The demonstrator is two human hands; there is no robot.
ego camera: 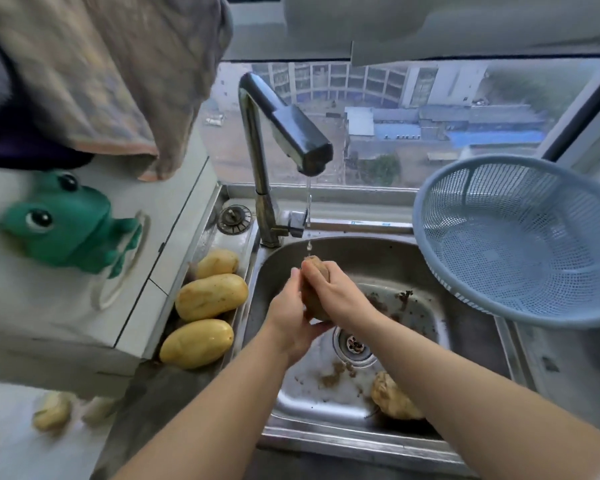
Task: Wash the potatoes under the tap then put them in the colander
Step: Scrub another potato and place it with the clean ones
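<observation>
Blue colander (516,237) over steel sink (378,254) rim

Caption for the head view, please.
Left hand and right hand hold a potato under the running tap; colander empty.

Green frog figure (66,223) at 9 o'clock, glossy black eyes, set against white tile (174,216). Striped cloth (111,71) hangs at 11 o'clock, blurred, its hem just above the frog. Round metal strainer plug (234,219) lies at 10 o'clock, near centre. Window (430,98) at 1 o'clock: blue-roofed sheds (492,136), grey blocks beyond. Two pale lumps (52,410) at 7 o'clock on the white surface (11,452), too blurred to identify.
</observation>
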